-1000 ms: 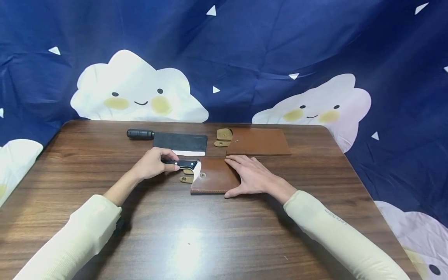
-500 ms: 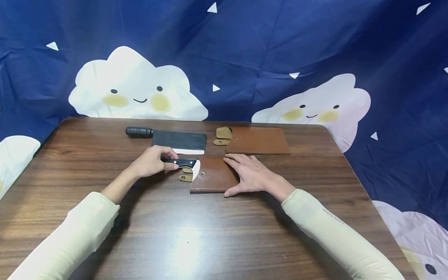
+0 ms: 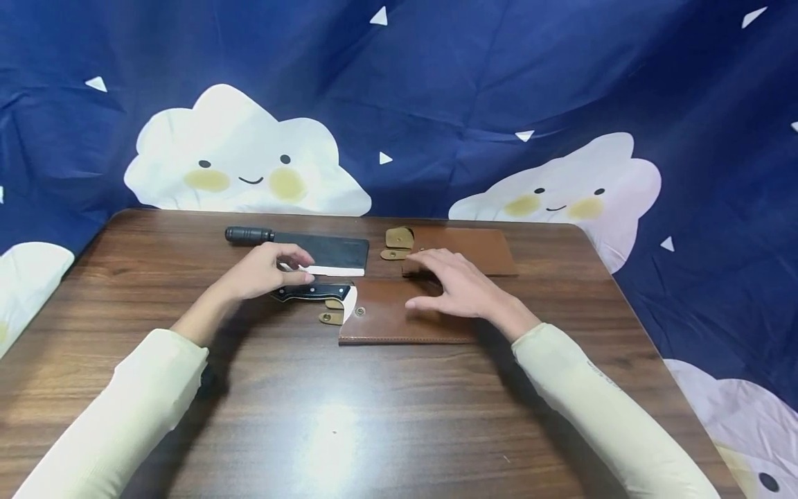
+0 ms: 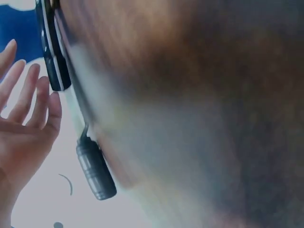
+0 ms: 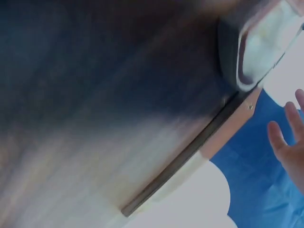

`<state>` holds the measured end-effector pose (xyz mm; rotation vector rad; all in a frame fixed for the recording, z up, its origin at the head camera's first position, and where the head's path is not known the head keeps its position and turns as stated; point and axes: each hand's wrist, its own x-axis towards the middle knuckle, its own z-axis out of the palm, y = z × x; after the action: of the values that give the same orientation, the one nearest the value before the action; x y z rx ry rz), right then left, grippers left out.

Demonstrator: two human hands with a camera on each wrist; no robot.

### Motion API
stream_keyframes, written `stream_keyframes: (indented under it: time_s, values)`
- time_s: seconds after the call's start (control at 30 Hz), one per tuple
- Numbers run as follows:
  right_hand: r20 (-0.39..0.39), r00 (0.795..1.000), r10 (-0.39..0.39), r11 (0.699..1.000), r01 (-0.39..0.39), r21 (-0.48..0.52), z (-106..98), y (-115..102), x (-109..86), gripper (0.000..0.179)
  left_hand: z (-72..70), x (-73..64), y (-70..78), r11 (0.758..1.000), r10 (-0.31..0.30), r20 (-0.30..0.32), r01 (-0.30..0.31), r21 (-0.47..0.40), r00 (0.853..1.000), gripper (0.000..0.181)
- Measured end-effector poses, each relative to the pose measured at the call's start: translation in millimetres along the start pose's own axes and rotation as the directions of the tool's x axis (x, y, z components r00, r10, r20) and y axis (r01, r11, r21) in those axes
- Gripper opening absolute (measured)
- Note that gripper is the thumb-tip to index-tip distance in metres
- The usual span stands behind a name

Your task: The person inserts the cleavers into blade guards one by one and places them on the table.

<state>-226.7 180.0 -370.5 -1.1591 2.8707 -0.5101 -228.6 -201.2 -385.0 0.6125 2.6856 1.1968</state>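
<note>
A knife with a black riveted handle point(image 3: 312, 292) lies with its blade mostly inside the near brown leather sheath point(image 3: 380, 322); a curved strip of bright metal shows at the sheath's mouth. My left hand point(image 3: 258, 270) hovers just above the handle, fingers relaxed and holding nothing. In the left wrist view, that left hand point(image 4: 28, 123) is apart from the handle point(image 4: 53, 52). Over the sheath's right part hovers my right hand point(image 3: 464, 284), fingers spread, nothing in it. The right wrist view also has the right hand point(image 5: 292, 149) with its fingers apart.
Behind the left hand lies a dark cleaver point(image 3: 330, 251) with a ribbed black handle point(image 3: 248, 235). To its right is a second brown sheath point(image 3: 476, 251) with tan snap straps point(image 3: 399, 239). A cloud-patterned blue cloth point(image 3: 424, 83) hangs behind the wooden table point(image 3: 262, 416).
My left hand has let go of the knife handle and risen slightly. My right hand has lifted off the sheath's right end. Knife and sheath stay in place.
</note>
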Motion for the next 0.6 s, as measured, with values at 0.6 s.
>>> stream_keyframes:
  time_s: [0.6]
  values:
    - [-0.089,0.979,0.182,0.982,-0.177,0.066,-10,55,12.0,0.083,-33.7,5.9,-22.5,0.996,-0.09,-0.242,0.087,-0.024,0.966,0.044]
